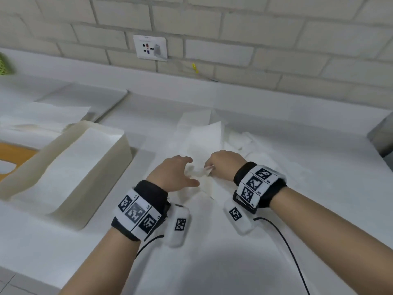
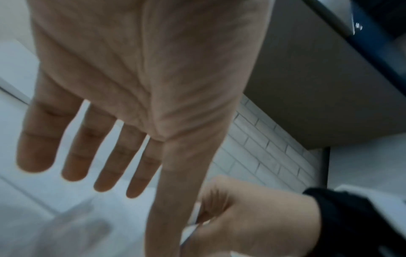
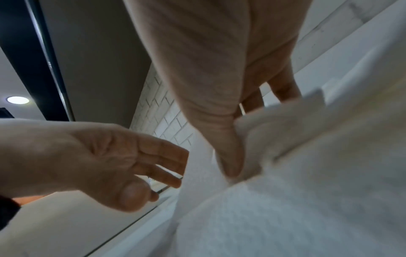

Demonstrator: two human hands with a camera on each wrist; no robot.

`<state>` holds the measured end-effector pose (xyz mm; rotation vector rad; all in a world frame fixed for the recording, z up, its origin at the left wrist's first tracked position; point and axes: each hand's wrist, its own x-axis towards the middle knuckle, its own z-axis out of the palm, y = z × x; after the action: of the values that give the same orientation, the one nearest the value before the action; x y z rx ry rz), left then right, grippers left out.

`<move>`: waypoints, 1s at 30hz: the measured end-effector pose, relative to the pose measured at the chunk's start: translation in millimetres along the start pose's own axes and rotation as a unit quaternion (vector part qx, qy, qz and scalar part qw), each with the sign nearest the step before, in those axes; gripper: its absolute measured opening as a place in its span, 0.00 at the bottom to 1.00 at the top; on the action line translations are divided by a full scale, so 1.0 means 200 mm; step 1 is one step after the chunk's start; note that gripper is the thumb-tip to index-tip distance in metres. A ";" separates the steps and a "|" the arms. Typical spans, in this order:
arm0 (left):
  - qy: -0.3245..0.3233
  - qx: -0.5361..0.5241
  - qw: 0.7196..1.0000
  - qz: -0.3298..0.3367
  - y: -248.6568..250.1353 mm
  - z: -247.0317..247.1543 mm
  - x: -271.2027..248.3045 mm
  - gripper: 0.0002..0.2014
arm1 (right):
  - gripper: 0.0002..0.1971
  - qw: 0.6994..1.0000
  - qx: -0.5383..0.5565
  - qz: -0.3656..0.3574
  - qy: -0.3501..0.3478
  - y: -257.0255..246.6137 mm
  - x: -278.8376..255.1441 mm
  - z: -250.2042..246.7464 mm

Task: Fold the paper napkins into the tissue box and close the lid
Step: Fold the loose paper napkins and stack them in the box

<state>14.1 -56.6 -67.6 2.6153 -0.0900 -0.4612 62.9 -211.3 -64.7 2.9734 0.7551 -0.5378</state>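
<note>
A cream tissue box (image 1: 119, 150) stands open at the left of the white counter, with a stack of white napkins (image 1: 85, 165) inside. Left of it lies an orange-brown lid (image 1: 14, 154). Loose white napkins (image 1: 204, 137) lie crumpled mid-counter. My right hand (image 1: 209, 167) pinches the near edge of one napkin (image 3: 285, 173) between thumb and fingers and lifts it a little. My left hand (image 1: 189, 171) hovers just left of it with straight, spread fingers (image 2: 77, 156) and holds nothing. In the right wrist view the left hand (image 3: 110, 165) is close to the napkin but apart from it.
More flat napkin sheets (image 1: 42, 116) lie behind the box on a white board (image 1: 85, 96). A wall socket (image 1: 150, 47) sits in the brick wall. A grey object (image 1: 382, 135) stands at the right edge. Black wrist cables (image 1: 287, 241) trail toward me.
</note>
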 end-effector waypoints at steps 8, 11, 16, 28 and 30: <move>0.093 -0.020 0.994 0.045 0.05 0.03 0.09 0.11 | 0.10 0.976 0.155 -0.021 0.148 0.09 -0.08 -0.03; 0.184 -0.094 0.975 0.081 0.07 -0.02 0.09 0.10 | 0.11 0.935 0.278 -0.025 0.221 0.13 -0.10 -0.05; 0.259 -0.304 0.904 0.153 0.11 -0.09 0.08 0.09 | 0.09 0.852 0.432 -0.030 0.293 0.17 -0.09 -0.10; 0.292 -0.491 0.809 0.137 0.17 0.00 0.09 0.06 | 0.11 0.717 0.624 -0.050 0.307 0.19 -0.13 -0.15; 0.322 -0.504 0.792 0.124 0.16 0.00 0.08 0.09 | 0.14 0.709 0.629 -0.037 0.316 0.20 -0.13 -0.15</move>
<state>30.3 -87.6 -57.2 1.5273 0.0398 0.4164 69.3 -256.2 -30.4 4.5719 0.6440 0.1646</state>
